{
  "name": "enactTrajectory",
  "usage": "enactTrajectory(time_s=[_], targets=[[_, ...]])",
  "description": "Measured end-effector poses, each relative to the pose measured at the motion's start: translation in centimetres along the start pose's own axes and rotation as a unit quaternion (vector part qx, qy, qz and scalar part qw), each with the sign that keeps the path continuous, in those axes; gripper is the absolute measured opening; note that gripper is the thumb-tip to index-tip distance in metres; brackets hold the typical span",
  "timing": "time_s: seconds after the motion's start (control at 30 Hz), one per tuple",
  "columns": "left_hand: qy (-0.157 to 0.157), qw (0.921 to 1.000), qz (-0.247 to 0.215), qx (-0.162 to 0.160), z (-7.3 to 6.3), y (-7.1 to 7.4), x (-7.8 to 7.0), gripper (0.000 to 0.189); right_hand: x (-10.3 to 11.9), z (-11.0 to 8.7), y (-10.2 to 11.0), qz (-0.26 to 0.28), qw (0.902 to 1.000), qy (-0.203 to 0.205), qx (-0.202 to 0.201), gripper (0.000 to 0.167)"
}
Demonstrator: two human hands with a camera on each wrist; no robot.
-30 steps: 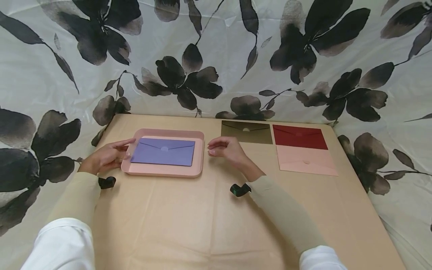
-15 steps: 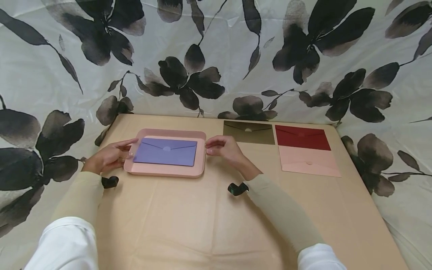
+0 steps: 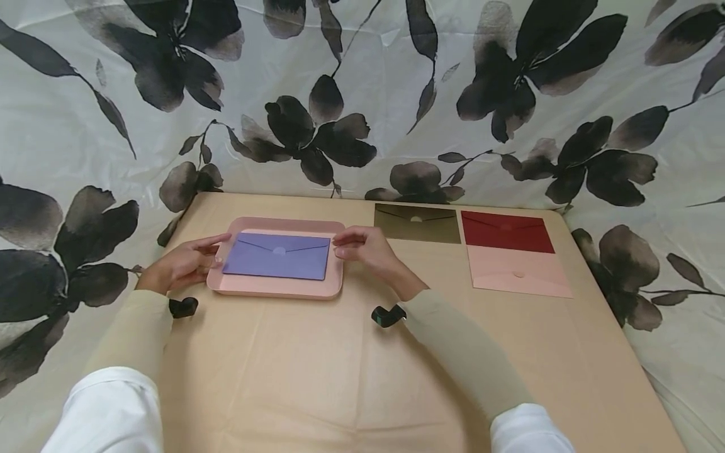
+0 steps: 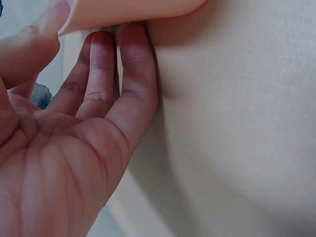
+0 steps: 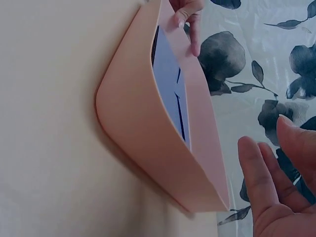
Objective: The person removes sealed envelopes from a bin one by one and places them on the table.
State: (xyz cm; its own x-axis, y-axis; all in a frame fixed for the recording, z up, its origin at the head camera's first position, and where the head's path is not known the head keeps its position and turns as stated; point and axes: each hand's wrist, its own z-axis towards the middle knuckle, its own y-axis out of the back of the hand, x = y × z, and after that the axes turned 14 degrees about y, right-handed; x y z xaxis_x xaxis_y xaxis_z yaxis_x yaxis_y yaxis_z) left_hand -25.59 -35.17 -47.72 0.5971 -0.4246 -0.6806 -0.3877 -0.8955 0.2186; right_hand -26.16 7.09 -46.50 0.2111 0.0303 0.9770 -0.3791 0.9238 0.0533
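A shallow pink tray [image 3: 277, 289] lies at the back left of the table, with a lavender envelope [image 3: 275, 261] flat inside it. My left hand [image 3: 180, 264] grips the tray's left side. In the left wrist view, the thumb laps the tray rim [image 4: 123, 12] while the other fingers [image 4: 136, 64] reach beneath its edge. My right hand [image 3: 370, 251] hovers at the right rim, its fingertips overlapping the tray in the head view. The right wrist view shows those fingers [image 5: 256, 173] apart from the tray wall, with nothing between them and the thumb.
Right of the tray lie an olive envelope [image 3: 416, 223], a red envelope [image 3: 506, 231] and a pale pink envelope [image 3: 518, 272]. Behind the tan-covered table [image 3: 294, 365] hangs a white cloth [image 3: 396, 94] with dark flowers.
My right hand has moved left, from beside the tray to over its right rim. The left hand keeps its place at the left side, and the tray and envelopes stay put.
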Motion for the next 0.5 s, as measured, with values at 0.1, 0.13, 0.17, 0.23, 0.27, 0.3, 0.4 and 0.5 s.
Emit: enactTrajectory(time_s=[0.1, 0.13, 0.17, 0.23, 0.27, 0.3, 0.4, 0.5], targets=[[0.002, 0.9999, 0.007, -0.008, 0.0, -0.1, 0.0, 0.081, 0.0, 0.3, -0.6, -0.002, 1.0, -0.001, 0.001, 0.036], [0.002, 0.9999, 0.008, -0.009, 0.0, -0.2, -0.1, 0.081, 0.0, 0.4, -0.8, -0.005, 1.0, -0.002, -0.001, 0.037], [0.004, 0.9999, 0.006, -0.011, 0.0, -0.3, -0.1, 0.081, 0.1, 0.5, -1.0, -0.006, 1.0, -0.004, -0.002, 0.039], [0.006, 0.9999, 0.002, -0.011, 0.2, -0.4, -0.2, 0.081, 0.2, 0.7, -1.3, -0.006, 1.0, -0.008, -0.003, 0.04], [0.007, 0.9999, 0.002, -0.013, 0.2, -0.4, -0.2, 0.081, 0.3, 0.8, -1.5, -0.003, 0.9999, -0.011, -0.004, 0.041], [0.007, 0.9999, 0.001, -0.013, 0.2, -0.5, -0.3, 0.081, 0.4, 0.9, -1.7, -0.001, 0.9999, -0.014, -0.006, 0.042], [0.014, 0.9997, 0.003, -0.02, 0.1, -0.4, -0.3, 0.081, 0.7, 1.1, -2.3, 0.001, 0.9997, -0.024, -0.008, 0.042], [0.017, 0.9996, -0.001, -0.023, 0.0, -0.1, -0.2, 0.081, 0.9, 1.2, -2.9, 0.0, 0.9993, -0.037, -0.002, 0.041]])
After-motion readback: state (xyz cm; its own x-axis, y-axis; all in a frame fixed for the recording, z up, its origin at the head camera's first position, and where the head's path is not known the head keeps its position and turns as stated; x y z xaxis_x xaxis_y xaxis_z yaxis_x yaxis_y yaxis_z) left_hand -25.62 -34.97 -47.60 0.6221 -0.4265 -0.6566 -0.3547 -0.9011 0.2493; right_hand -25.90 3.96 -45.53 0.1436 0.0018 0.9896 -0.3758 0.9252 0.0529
